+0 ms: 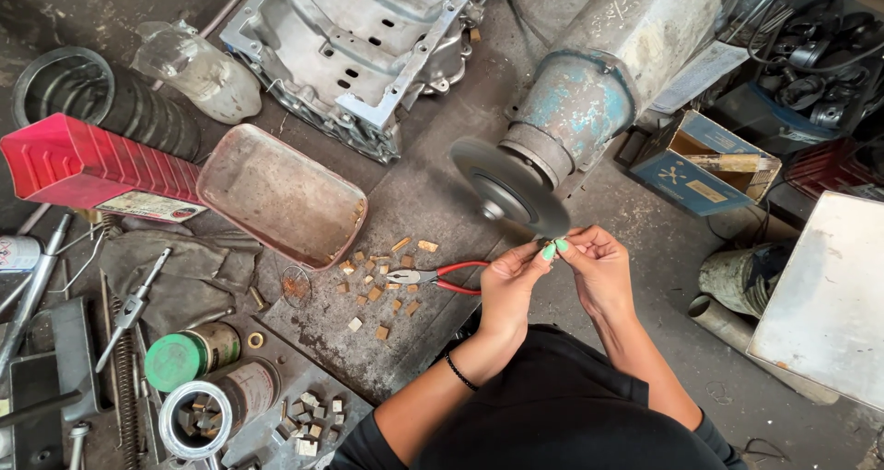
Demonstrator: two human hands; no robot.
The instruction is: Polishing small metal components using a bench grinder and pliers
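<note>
Head view: open tin (198, 421) holds small metal blocks (195, 418).

Both hands, left hand (509, 281) and right hand (600, 266), are meeting just below the grinding wheel (509, 189) | pliers (440, 276) are lying left of the hands among small blocks (376, 291) | tray (281, 195) is sitting further left | engine casing (354, 42) is lying behind | something tiny, possibly a block, is sitting between the fingertips (555, 245)

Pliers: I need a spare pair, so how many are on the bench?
1. The red-handled pliers lie on the bench among small tan blocks, just left of the left hand. More may hide under clutter at left.
</note>
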